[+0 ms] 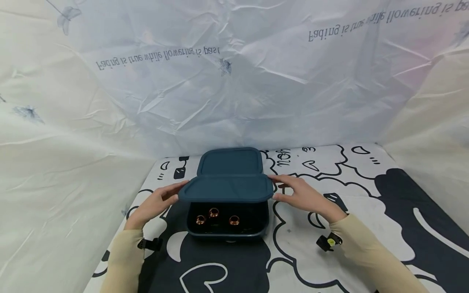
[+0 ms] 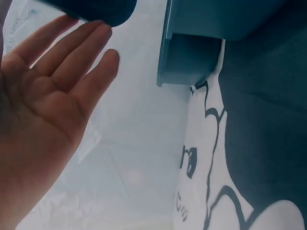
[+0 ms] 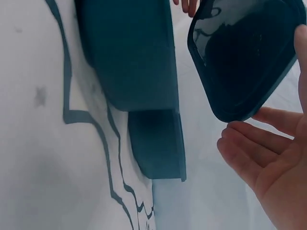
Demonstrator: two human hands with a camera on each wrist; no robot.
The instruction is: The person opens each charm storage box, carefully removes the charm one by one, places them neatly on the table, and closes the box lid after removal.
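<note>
Both hands hold a dark blue lid [image 1: 227,189] by its two short ends, raised above an uncovered dark blue box [image 1: 227,235]. The left hand [image 1: 155,203] is at the lid's left end; in the left wrist view its fingertips [image 2: 103,31] meet the rim. At the opposite end, the right hand [image 1: 302,195] has the rim between thumb and fingers; the right wrist view shows the lid's underside [image 3: 240,52]. Three shiny copper-coloured round pieces [image 1: 213,212] lie inside the box. The lid hides the box's rear part.
Behind the lid stands a second blue box [image 1: 231,160], its top covered; its side wall [image 3: 156,143] shows in the right wrist view. A black-and-white patterned cloth [image 1: 304,252] covers the table. Pale printed sheeting [image 1: 234,93] hangs at the back and sides.
</note>
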